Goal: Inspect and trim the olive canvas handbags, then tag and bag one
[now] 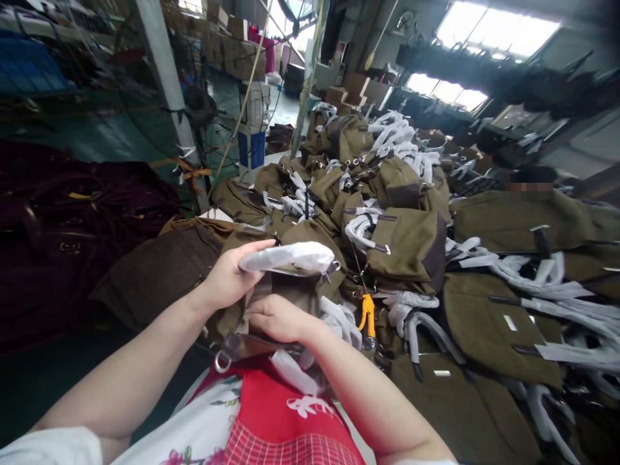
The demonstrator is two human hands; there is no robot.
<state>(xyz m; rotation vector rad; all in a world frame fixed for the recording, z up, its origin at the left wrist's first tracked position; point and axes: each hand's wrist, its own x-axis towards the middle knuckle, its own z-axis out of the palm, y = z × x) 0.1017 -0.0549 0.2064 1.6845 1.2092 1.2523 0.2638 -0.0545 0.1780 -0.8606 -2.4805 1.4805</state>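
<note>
An olive-brown bag (290, 289) is held up in front of my apron, its zipped mouth facing me. My left hand (230, 274) grips the far rim at the left, where a handle wrapped in white plastic (295, 257) runs along the zipper. My right hand (276, 316) is at the mouth, fingers curled against the near side and lining; the fingertips are partly hidden. A metal ring (223, 361) hangs at the bag's lower left. More white wrapping (293, 372) lies against my red apron (261, 400).
Olive bags (402, 252) with wrapped handles are piled ahead and to the right. A yellow air blow gun (368, 315) hangs just right of my hands. Dark purple bags (87, 239) lie left, beside a metal post (169, 84). A fan and boxes stand behind.
</note>
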